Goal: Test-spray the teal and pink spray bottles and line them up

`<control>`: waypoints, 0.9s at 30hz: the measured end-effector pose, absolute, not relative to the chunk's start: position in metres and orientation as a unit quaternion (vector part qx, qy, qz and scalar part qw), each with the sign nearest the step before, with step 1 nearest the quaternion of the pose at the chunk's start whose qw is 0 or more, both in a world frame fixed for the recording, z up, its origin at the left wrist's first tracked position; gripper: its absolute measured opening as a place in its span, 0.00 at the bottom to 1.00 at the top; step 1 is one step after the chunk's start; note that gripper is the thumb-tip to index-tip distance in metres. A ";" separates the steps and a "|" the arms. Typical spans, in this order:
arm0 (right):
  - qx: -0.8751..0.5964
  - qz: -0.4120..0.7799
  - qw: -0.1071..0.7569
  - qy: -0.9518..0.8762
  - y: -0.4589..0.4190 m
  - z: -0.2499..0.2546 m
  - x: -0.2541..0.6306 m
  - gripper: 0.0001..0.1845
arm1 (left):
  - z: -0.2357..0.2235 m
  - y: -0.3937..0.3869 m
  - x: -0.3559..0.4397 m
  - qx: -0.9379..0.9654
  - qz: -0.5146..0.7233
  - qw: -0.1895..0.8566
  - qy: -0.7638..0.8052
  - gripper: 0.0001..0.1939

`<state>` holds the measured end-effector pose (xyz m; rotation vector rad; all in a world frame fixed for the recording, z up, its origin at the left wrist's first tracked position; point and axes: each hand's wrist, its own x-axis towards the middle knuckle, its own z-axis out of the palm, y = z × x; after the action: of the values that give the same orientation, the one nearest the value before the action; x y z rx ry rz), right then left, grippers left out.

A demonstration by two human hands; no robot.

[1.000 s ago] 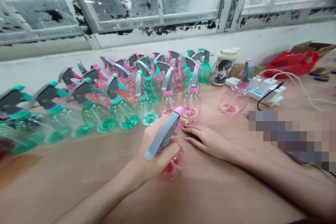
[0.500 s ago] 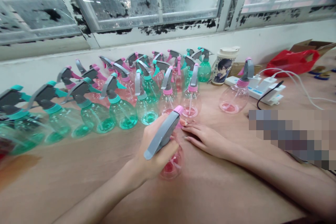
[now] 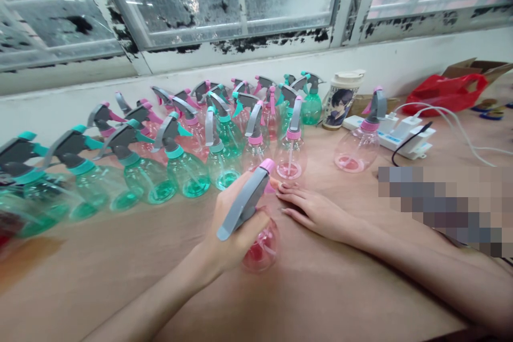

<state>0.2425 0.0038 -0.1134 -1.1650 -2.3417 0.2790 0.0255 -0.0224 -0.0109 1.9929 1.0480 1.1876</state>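
My left hand [image 3: 234, 219] is closed around the neck of a pink spray bottle [image 3: 262, 251] with a grey head and pink nozzle. The head leans up and to the right over my fingers, which hide the bottle's collar. My right hand [image 3: 310, 206] lies low over the table with its fingers stretched out to the left. Its fingertips are close to the bottle's pink trigger and my left fingertips; whether they touch, I cannot tell. Just behind stand two more pink spray bottles [image 3: 289, 157], and a row of green spray bottles [image 3: 194, 173] runs to the left.
Another pink spray bottle [image 3: 356, 149] stands apart at the right, beside a white power strip [image 3: 404, 139] with cables. Further back are a printed cup [image 3: 340, 101], a red plastic bag [image 3: 444, 96] and a cardboard box [image 3: 476, 67]. A window [image 3: 240, 0] rises behind the table.
The held spray bottle and my left hand have shifted very slightly to the left. My right hand stays almost where it was.
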 end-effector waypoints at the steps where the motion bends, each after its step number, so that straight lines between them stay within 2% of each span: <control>1: -0.429 0.106 0.256 -0.860 0.004 -0.114 0.243 0.21 | -0.012 -0.023 0.025 0.744 0.452 0.282 0.404 0.03; 14: -0.424 0.100 0.242 -0.867 0.004 -0.113 0.243 0.21 | -0.011 -0.027 0.026 0.736 0.461 0.250 0.427 0.05; 27: -0.423 0.111 0.265 -0.860 0.004 -0.113 0.242 0.20 | -0.013 -0.026 0.024 0.735 0.451 0.275 0.425 0.05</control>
<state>0.2424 0.0038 -0.1132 -1.1431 -2.3226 0.2986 0.0245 -0.0263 -0.0134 1.9759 1.1432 1.2130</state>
